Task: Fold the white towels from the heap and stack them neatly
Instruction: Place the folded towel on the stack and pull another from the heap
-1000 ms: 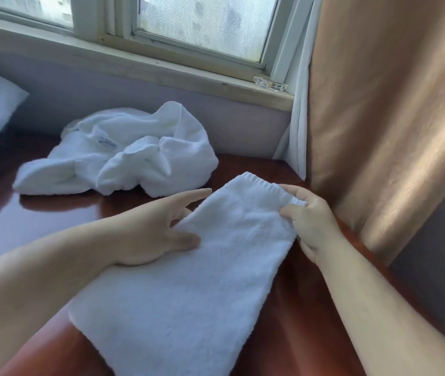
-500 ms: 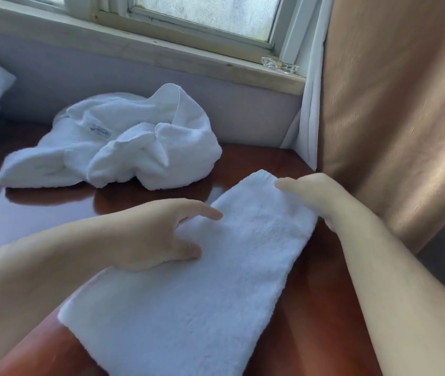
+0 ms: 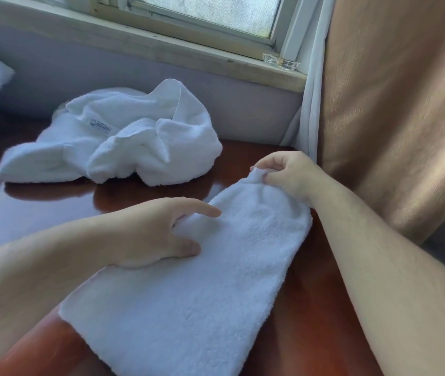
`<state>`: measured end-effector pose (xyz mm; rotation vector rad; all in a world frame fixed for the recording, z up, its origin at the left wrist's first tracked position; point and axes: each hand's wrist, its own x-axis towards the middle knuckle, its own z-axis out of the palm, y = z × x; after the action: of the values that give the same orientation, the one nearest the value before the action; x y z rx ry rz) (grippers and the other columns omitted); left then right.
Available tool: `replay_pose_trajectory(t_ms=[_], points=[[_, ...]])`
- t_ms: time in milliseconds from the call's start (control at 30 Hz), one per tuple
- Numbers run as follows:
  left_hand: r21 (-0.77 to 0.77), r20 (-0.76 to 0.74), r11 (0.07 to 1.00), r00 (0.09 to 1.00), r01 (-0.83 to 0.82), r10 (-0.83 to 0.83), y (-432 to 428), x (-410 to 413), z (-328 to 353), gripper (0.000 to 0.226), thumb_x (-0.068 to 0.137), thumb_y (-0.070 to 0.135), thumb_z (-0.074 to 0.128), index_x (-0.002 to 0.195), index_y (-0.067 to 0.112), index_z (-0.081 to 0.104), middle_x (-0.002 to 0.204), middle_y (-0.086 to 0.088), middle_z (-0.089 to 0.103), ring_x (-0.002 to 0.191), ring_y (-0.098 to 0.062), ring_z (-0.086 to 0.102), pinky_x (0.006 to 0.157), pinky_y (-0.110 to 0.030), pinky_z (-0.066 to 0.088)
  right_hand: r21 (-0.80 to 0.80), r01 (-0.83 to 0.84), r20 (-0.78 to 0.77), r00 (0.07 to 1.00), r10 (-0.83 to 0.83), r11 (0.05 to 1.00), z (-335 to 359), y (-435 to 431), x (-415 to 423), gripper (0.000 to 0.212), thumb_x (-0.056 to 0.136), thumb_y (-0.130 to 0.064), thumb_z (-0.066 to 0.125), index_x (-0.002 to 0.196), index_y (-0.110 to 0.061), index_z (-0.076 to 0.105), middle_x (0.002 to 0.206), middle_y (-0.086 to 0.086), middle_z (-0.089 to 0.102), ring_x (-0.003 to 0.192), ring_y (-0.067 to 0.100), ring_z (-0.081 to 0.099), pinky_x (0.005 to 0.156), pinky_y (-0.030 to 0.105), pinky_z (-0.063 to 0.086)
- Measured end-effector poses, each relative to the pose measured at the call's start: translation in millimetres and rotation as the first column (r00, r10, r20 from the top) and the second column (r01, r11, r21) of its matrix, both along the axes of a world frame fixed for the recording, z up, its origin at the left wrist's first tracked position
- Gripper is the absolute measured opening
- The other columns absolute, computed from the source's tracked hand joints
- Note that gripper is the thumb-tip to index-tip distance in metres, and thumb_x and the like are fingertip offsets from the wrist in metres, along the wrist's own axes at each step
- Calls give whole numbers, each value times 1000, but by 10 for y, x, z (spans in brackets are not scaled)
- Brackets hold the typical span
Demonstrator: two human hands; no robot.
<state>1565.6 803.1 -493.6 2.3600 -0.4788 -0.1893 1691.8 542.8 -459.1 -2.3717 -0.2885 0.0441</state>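
White terry towel, a long narrow strip, is laid on the glossy red-brown wooden tabletop, running from the near edge toward the far right corner beside the tan curtain. Its far end is pinched between thumb and fingers of the right grip and is raised a little off the tabletop, so that the cloth is bunched into a peak there. The strip's left side is pressed down by the left grip, which is released and flat, index finger stretched out, nothing clasped. The crumpled heap of white towels is seen near the far edge, below the window sill, apart from the strip. The step in hand is judged to be a crosswise fold of this strip. For the next move, the pinched end would need to be carried back toward the near edge and matched to the near corners, while the middle is held down so that the strip is not dragged
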Motion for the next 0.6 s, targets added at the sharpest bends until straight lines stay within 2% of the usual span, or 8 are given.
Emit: replay_pose_trajectory(t_ms=[67,167,233,333,367,433,500,600], points=[[7,-4,1000,1000,-2,2,16,1,-14,59,89,30,73,139,48,49,110,40,43,87,33,41,75,11,28,-23,10,30,1000,-10,1000,-16,25,9,18,86,-16,74,99,-30,75,98,-14,75,93,0,70,85,26,56],[27,-7,999,1000,-30,30,55,-24,-40,56,86,39,74,132,59,48,128,35,45,109,15,44,89,-4,32,-347,136,146,985,-90,928,-104,129,-5,31,91,-24,68,119,-34,64,114,-12,67,109,12,62,99,37,49],[51,13,998,999,-41,41,79,-45,-49,54,85,45,73,128,62,46,126,36,43,112,15,43,92,-12,33,-491,238,265,957,-117,838,-135,211,-58,35,95,-31,62,130,-33,58,127,-4,61,119,21,55,104,43,42],[68,55,997,998,-45,41,89,-106,-36,48,86,50,69,127,61,47,125,37,39,107,20,41,87,-11,34,-383,232,343,935,-95,894,-128,351,-227,33,98,-32,52,130,-29,60,131,2,58,122,26,52,104,44,41],[69,63,997,997,-44,40,93,-143,-32,47,87,50,67,128,60,47,129,38,35,112,17,41,90,-11,33,-344,224,321,940,-110,912,-146,394,-297,35,98,-37,48,131,-29,59,133,1,57,123,27,51,104,44,40],[108,105,994,994,-11,0,109,-255,-27,46,89,51,63,130,60,46,140,38,26,125,12,30,99,-15,27,-446,246,218,962,-162,861,-254,447,-444,49,96,-51,36,140,-33,49,142,1,49,128,31,44,105,46,33],[232,210,970,971,68,-118,129,-375,-18,44,93,51,55,133,61,42,149,37,17,135,9,12,106,-22,20,-596,246,79,965,-248,765,-387,430,-570,64,92,-60,23,151,-35,33,155,5,33,137,36,32,109,52,24],[379,270,911,923,159,-273,156,-480,-54,41,99,49,39,138,61,36,155,37,17,143,7,5,115,-28,14,-619,273,0,938,-347,736,-510,387,-633,73,91,-65,14,158,-36,17,166,10,16,148,42,17,117,57,15]])
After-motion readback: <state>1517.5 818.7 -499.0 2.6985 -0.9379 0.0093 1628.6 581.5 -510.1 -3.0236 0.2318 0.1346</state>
